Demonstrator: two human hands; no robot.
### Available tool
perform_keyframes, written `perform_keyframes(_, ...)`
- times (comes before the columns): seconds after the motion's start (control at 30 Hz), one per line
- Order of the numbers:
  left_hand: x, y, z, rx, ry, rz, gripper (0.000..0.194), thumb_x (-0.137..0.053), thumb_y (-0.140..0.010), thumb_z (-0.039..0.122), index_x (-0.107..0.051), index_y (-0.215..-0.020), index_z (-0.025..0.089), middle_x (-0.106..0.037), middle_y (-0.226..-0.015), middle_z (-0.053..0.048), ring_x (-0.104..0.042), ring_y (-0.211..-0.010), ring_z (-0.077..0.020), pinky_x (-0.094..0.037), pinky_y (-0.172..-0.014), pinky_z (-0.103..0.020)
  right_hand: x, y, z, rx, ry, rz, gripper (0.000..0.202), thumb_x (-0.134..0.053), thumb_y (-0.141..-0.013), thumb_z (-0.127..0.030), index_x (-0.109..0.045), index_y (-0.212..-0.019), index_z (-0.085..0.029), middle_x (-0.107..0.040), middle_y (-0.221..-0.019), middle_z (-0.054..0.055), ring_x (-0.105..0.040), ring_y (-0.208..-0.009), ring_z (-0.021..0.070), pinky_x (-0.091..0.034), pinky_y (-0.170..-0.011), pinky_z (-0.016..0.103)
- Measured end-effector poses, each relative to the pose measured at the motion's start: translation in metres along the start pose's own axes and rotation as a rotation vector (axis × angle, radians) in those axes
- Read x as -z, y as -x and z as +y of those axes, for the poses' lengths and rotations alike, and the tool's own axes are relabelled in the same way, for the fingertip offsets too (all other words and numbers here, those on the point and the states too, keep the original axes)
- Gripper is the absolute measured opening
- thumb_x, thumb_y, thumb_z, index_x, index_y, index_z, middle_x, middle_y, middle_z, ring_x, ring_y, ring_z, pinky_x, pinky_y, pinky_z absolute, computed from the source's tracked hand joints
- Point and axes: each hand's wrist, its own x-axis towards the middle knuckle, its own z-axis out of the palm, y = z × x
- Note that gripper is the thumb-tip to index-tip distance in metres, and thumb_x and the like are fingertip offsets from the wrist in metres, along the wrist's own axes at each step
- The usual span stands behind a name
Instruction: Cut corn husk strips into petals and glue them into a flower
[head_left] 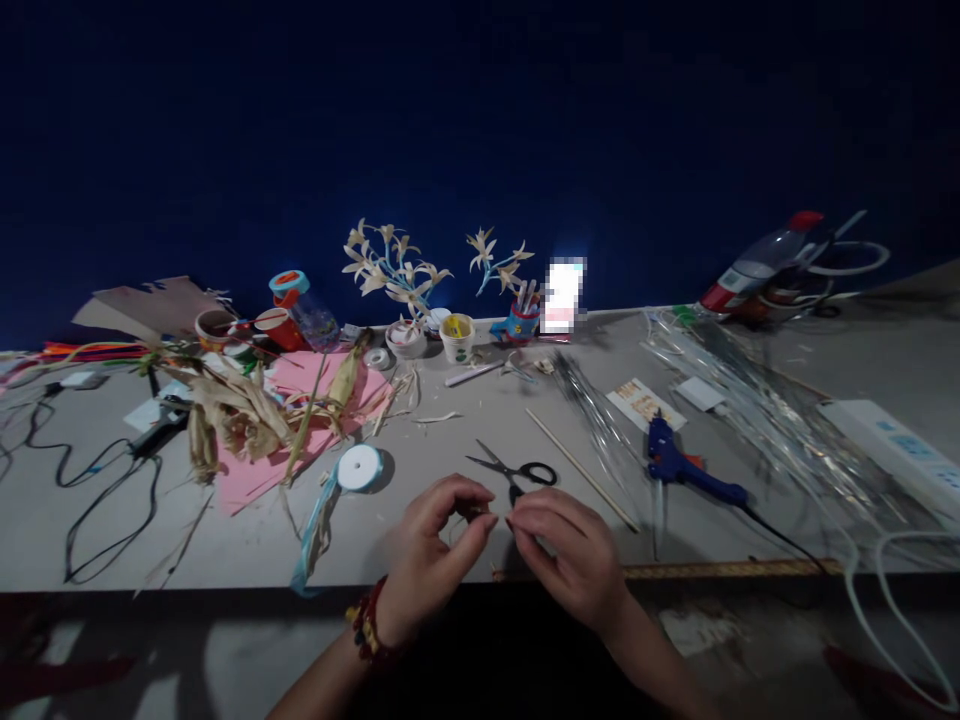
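My left hand (444, 535), with a beaded bracelet at the wrist, is closed in a pinch near the table's front edge. Facing it, my right hand (574, 550) is also pinched, fingertips almost meeting those of the left. Something small and pale seems to be between the fingertips, too tiny to name. Just beyond them lie black-handled scissors (504, 465), spread apart and partly covered by my right hand. A roll of light blue ribbon (360, 468) rests to the left, its tail trailing toward the edge. On the right is a thin wooden stick (577, 465).
Dried husks (244, 405) lie over pink paper (240, 480) at left, beside black cables (64, 530). Husk flowers (390, 260) stand at the back near a small tub (457, 338) and a lit phone (562, 295). Rightward are a blue glue gun (694, 470), wires and a power strip (896, 450).
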Motion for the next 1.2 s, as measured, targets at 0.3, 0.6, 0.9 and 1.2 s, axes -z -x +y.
perform_keyframes(0.3, 0.001, -0.005, 0.005, -0.111, -0.011, -0.044, 0.007, -0.06, -0.092, 0.015, -0.066, -0.091, 0.017, -0.065, -0.074, -0.003, -0.064, -0.074, -0.0156, -0.051, -0.071, -0.028, 0.0, -0.006, -0.007, -0.131, -0.077, -0.028, 0.015, -0.06, -0.088, -0.014, -0.063, -0.099, -0.023, -0.073, -0.088, 0.005, -0.071, -0.081, 0.0199, -0.057, -0.073, 0.031)
perform_keyframes(0.6, -0.002, 0.0, 0.006, -0.067, -0.068, -0.033, 0.01, -0.065, -0.087, 0.016, -0.063, -0.096, 0.018, -0.068, -0.087, -0.005, -0.065, -0.079, -0.0159, -0.052, -0.073, -0.027, -0.002, -0.007, -0.007, -0.011, -0.015, 0.013, 0.019, -0.057, -0.088, -0.011, -0.066, -0.099, -0.024, -0.076, -0.084, 0.003, -0.072, -0.078, 0.0192, -0.059, -0.077, 0.033)
perform_keyframes(0.9, -0.006, 0.0, 0.006, -0.105, -0.116, 0.009, 0.01, -0.06, -0.084, 0.01, -0.064, -0.088, 0.018, -0.068, -0.08, -0.003, -0.063, -0.075, -0.0147, -0.05, -0.071, -0.025, -0.006, -0.006, -0.008, 0.01, 0.004, 0.027, 0.021, -0.056, -0.089, -0.008, -0.065, -0.1, -0.023, -0.075, -0.081, 0.004, -0.072, -0.075, 0.02, -0.06, -0.072, 0.033)
perform_keyframes(1.2, -0.003, 0.0, 0.005, -0.063, -0.118, 0.033, 0.012, -0.059, -0.082, 0.007, -0.062, -0.083, 0.018, -0.066, -0.076, -0.001, -0.061, -0.07, -0.0129, -0.048, -0.067, -0.023, -0.009, -0.002, -0.006, -0.014, -0.002, 0.03, 0.019, -0.057, -0.089, -0.009, -0.063, -0.1, -0.023, -0.073, -0.083, 0.005, -0.071, -0.076, 0.0198, -0.059, -0.074, 0.033)
